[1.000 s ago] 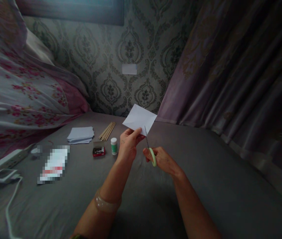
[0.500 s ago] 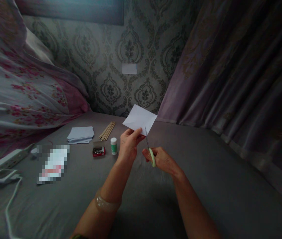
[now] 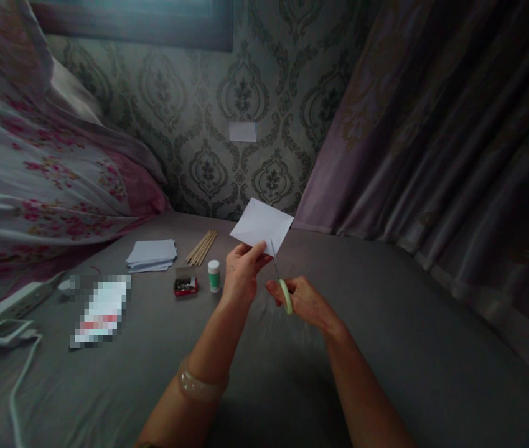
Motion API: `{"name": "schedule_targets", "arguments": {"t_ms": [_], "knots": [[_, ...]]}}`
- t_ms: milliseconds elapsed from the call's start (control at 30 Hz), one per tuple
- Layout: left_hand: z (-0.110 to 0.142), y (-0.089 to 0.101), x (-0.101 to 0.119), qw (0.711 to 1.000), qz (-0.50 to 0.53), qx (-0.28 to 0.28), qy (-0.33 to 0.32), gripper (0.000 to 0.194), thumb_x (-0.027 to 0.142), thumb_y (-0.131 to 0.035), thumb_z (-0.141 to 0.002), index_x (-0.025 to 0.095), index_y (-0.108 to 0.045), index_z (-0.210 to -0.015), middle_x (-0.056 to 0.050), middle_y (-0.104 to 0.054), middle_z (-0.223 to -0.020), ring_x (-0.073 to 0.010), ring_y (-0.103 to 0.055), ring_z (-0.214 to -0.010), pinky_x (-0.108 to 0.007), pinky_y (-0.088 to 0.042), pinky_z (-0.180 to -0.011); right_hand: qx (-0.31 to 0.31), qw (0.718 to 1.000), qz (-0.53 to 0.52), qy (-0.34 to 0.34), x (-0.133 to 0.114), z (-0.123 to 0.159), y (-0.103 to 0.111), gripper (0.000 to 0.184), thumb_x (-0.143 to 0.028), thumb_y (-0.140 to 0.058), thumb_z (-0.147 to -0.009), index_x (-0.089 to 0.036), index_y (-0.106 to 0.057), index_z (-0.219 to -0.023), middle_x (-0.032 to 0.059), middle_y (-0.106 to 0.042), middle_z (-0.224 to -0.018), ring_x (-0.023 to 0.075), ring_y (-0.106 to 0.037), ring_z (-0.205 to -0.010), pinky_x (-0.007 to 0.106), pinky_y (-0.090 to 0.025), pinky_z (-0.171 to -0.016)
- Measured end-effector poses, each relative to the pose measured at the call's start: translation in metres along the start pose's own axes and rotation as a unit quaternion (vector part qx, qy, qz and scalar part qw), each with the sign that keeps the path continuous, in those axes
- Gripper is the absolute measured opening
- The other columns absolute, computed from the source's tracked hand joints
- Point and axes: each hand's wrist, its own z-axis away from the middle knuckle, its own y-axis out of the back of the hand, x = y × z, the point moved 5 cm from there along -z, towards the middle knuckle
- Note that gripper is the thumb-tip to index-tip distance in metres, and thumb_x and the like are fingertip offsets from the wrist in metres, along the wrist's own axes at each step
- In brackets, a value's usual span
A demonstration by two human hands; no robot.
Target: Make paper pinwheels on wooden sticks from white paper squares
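Observation:
A white sheet of paper (image 3: 261,223) is pinched by its lower corner in my left hand (image 3: 243,270), thumb on top. My right hand (image 3: 302,300) is closed on a pair of scissors (image 3: 286,296) with pale green handles. Their thin blades point up and away, lying over the paper's lower edge just right of my left thumb. How far the blades are apart is too fine to make out. Both hands are held above the grey sheet.
Left of my hands stand a white-and-green bottle (image 3: 214,277) and a small red box (image 3: 185,285) of metal bits. Behind them lie wooden sticks (image 3: 201,247) and stacked paper (image 3: 152,255). Farther left are a blurred packet (image 3: 102,310), a power strip (image 3: 22,300) and a white cable (image 3: 18,386).
Almost nothing differs. The whole view has shifted by a few pixels, while the paper, the scissors and both hands keep nearly the same pose.

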Motion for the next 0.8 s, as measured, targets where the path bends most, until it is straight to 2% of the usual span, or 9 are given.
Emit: {"name": "schedule_targets", "arguments": {"t_ms": [500, 800], "knots": [[-0.0016, 0.0007, 0.0008, 1.000, 0.006, -0.007, 0.000, 0.024, 0.017, -0.078, -0.051, 0.012, -0.058, -0.065, 0.001, -0.060, -0.060, -0.0085, -0.055, -0.055, -0.023, -0.050, -0.059, 0.038, 0.999, 0.011, -0.032, 0.0059, -0.0029, 0.0022, 0.048, -0.057, -0.059, -0.073, -0.016, -0.049, -0.050, -0.0031, -0.042, -0.045, 0.0084, -0.039, -0.045, 0.022, -0.029, -0.047], [-0.0035, 0.0015, 0.0010, 1.000, -0.004, -0.004, -0.004, 0.028, 0.021, -0.080, -0.047, 0.013, -0.057, -0.061, 0.002, -0.058, -0.058, -0.0087, -0.055, -0.055, -0.023, -0.049, -0.059, 0.045, 0.998, 0.020, -0.029, 0.0063, -0.0019, 0.0039, 0.048, -0.055, -0.059, -0.074, -0.016, -0.048, -0.047, -0.0036, -0.042, -0.044, 0.0078, -0.039, -0.044, 0.022, -0.030, -0.046]]}}
